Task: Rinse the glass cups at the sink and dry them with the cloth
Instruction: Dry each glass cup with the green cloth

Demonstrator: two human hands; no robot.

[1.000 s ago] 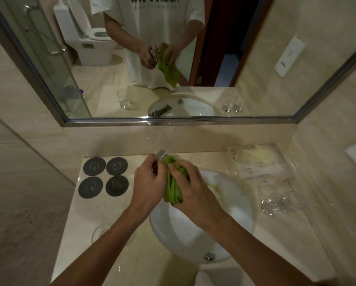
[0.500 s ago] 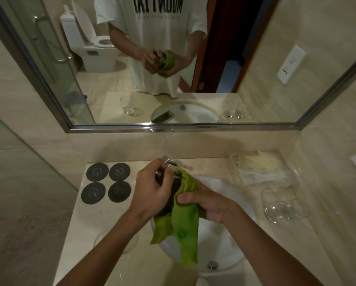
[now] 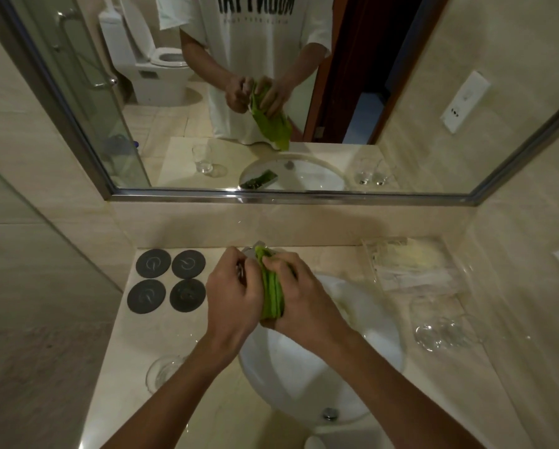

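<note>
My left hand (image 3: 234,296) grips a glass cup (image 3: 241,271) over the back of the white sink (image 3: 307,371); only a glint of the cup shows between my fingers. Pressed against it is a green cloth (image 3: 272,294), bunched up and gripped by my right hand (image 3: 304,303). Another glass cup (image 3: 165,371) stands on the counter to the left of the sink. On the counter to the right lie two more glass cups (image 3: 448,332) side by side.
The tap (image 3: 255,248) peeks out behind my hands. Several dark round coasters (image 3: 168,280) lie at the back left of the counter. A clear plastic packet (image 3: 411,267) sits at the back right. A mirror (image 3: 304,92) covers the wall above.
Half a second ago the cloth hung loose over the basin. Now it is bunched tight between my hands, which have moved back toward the tap.
</note>
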